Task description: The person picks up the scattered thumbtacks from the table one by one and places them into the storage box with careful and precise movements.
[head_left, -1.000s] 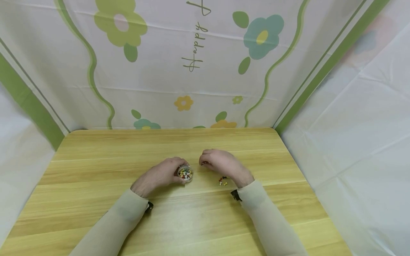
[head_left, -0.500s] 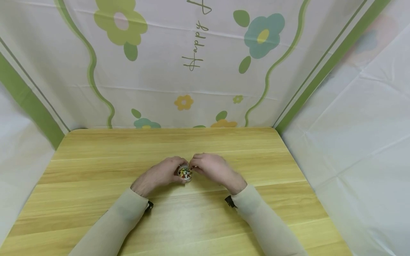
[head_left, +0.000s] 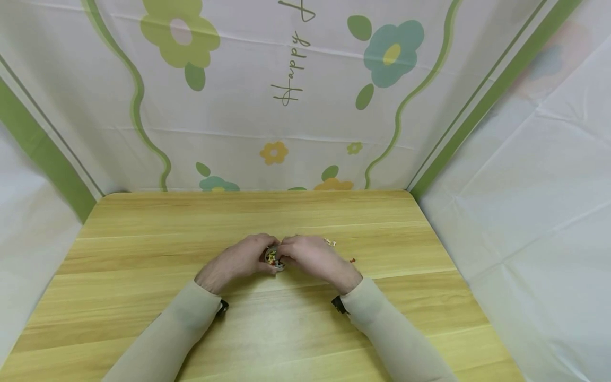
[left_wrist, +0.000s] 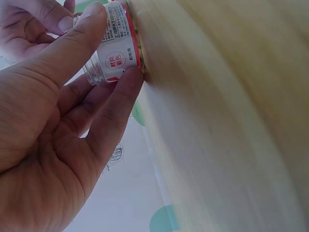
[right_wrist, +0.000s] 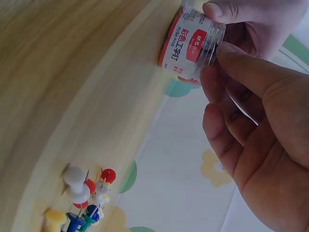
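A small clear jar (right_wrist: 190, 43) carries a white and red label reading "PUSH PINS". It stands on the table, and in the head view colored push pins (head_left: 271, 257) show through its open mouth. My left hand (head_left: 242, 257) grips the jar from the left, thumb on the near side and fingers round the far side. At the mouth are the fingertips of my right hand (head_left: 312, 257), thumb and index finger close together right at the rim. I cannot tell whether a pin is between them.
Loose push pins lie on the wooden table (head_left: 215, 217) right of the jar, including white pins (head_left: 330, 242) and a red pin (head_left: 352, 260). The right wrist view also shows a yellow pin (right_wrist: 55, 218) and a green pin (right_wrist: 88, 221). A flower-printed curtain (head_left: 238, 106) hangs behind.
My right hand has moved left from the table beside the jar to its mouth, uncovering loose pins on its far right side. The left hand and the jar have stayed in place.
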`<state>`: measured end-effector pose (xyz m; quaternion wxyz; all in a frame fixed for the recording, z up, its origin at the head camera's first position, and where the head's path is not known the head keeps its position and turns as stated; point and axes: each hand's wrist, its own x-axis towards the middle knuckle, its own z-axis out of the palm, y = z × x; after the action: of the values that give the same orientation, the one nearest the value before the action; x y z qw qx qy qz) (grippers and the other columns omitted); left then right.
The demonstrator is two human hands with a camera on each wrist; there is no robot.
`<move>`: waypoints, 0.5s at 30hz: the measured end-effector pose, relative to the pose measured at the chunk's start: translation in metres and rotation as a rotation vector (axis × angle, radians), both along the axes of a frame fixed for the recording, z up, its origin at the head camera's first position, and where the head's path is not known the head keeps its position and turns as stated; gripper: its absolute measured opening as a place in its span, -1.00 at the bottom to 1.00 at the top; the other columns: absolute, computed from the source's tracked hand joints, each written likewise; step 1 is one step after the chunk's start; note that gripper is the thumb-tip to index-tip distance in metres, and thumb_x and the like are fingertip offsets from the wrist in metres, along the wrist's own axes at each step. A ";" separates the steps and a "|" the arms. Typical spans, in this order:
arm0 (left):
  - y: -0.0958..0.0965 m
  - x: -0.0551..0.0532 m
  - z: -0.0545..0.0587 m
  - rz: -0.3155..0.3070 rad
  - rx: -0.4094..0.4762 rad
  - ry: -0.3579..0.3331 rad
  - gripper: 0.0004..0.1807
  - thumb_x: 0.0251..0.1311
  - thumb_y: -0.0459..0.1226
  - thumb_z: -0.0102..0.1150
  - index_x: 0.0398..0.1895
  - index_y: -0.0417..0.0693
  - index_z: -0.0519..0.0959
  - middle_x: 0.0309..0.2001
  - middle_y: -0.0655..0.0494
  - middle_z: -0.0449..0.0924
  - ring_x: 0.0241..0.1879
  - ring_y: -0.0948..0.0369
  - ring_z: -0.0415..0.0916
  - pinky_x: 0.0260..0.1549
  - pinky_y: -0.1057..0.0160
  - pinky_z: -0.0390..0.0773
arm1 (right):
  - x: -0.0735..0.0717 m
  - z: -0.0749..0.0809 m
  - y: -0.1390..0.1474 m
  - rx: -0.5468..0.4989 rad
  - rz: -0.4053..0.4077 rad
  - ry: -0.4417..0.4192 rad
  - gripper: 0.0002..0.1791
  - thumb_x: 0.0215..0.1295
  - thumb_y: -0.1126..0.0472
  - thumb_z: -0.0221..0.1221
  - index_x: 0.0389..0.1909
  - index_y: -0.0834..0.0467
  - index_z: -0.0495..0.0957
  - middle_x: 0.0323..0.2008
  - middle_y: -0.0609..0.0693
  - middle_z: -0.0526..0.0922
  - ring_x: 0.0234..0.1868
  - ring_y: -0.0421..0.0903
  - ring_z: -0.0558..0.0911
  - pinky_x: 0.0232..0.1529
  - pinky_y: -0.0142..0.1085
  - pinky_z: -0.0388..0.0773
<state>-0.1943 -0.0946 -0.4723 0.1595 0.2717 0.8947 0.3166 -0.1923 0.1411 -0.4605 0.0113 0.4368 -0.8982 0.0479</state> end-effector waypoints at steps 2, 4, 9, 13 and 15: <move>0.000 0.000 0.000 -0.001 -0.002 0.003 -0.46 0.46 -0.19 0.67 0.40 -0.14 0.70 0.22 0.00 0.81 0.13 0.11 0.71 0.19 0.01 0.76 | -0.001 0.000 0.001 -0.006 -0.010 -0.017 -0.88 0.68 0.16 0.45 0.06 -0.11 0.89 0.02 -0.23 0.91 0.03 -0.27 0.85 0.06 -0.32 0.87; 0.000 0.000 0.000 -0.003 -0.005 0.006 -0.45 0.46 -0.19 0.67 0.41 -0.15 0.70 0.24 -0.02 0.81 0.14 0.10 0.72 0.21 0.00 0.77 | -0.002 0.001 0.003 -0.021 -0.027 -0.042 -0.87 0.68 0.18 0.45 0.07 -0.09 0.89 0.04 -0.21 0.91 0.04 -0.24 0.86 0.08 -0.29 0.88; 0.001 0.000 0.000 -0.004 0.005 0.003 -0.46 0.46 -0.21 0.67 0.39 -0.17 0.71 0.24 -0.04 0.82 0.17 0.08 0.73 0.30 -0.06 0.78 | -0.008 0.009 0.014 -0.074 -0.086 -0.109 -0.81 0.63 0.22 0.47 0.14 -0.02 0.90 0.13 -0.14 0.93 0.14 -0.13 0.90 0.18 -0.17 0.90; 0.002 0.000 0.000 -0.012 -0.001 0.020 -0.48 0.44 -0.22 0.68 0.35 -0.18 0.72 0.21 -0.04 0.83 0.16 0.08 0.74 0.31 -0.08 0.79 | -0.015 0.016 0.028 -0.077 -0.134 -0.134 -0.79 0.65 0.22 0.45 0.18 0.00 0.88 0.18 -0.10 0.93 0.18 -0.08 0.91 0.19 -0.12 0.91; 0.002 0.000 0.000 -0.010 -0.007 0.025 -0.47 0.43 -0.21 0.69 0.35 -0.17 0.72 0.21 -0.04 0.83 0.16 0.08 0.74 0.32 -0.08 0.79 | -0.019 0.018 0.036 -0.067 -0.162 -0.145 -0.78 0.66 0.23 0.45 0.20 -0.01 0.88 0.20 -0.10 0.92 0.19 -0.07 0.91 0.20 -0.10 0.90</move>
<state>-0.1941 -0.0928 -0.4724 0.1506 0.2795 0.8965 0.3091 -0.2116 0.1767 -0.4427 -0.0351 0.3576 -0.9269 0.1082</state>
